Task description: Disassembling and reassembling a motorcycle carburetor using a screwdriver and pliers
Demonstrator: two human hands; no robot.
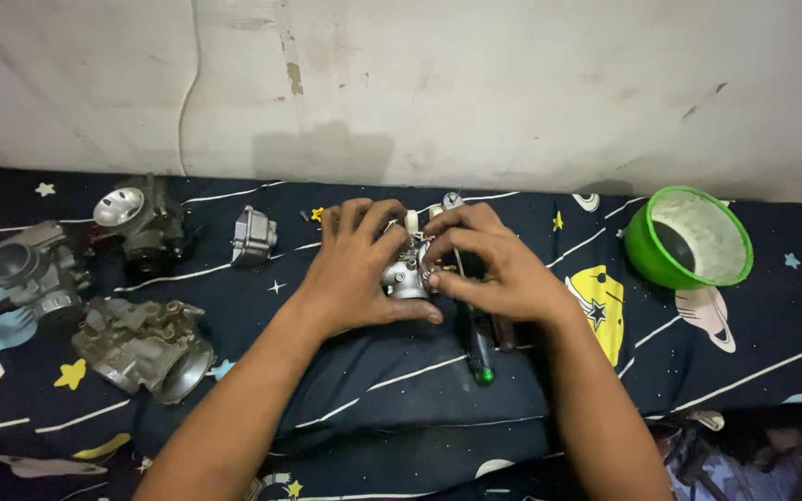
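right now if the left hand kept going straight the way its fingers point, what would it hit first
The left hand points up and right, onto the small metal carburetor part it already grips. Past that, probably the right hand's fingers, though depth is unclear.

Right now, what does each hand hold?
Left hand: closed on the metal carburetor.
Right hand: fingers on the same carburetor.

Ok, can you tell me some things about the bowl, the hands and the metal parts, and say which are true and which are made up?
1. Both hands, left hand and right hand, hold one small metal part. True.
2. The green bowl is upright on the left. False: it lies tipped on the right.
3. A green-tipped screwdriver lies under the right hand. True.
4. The cloth is plain red. False: it is dark with stars and planets.
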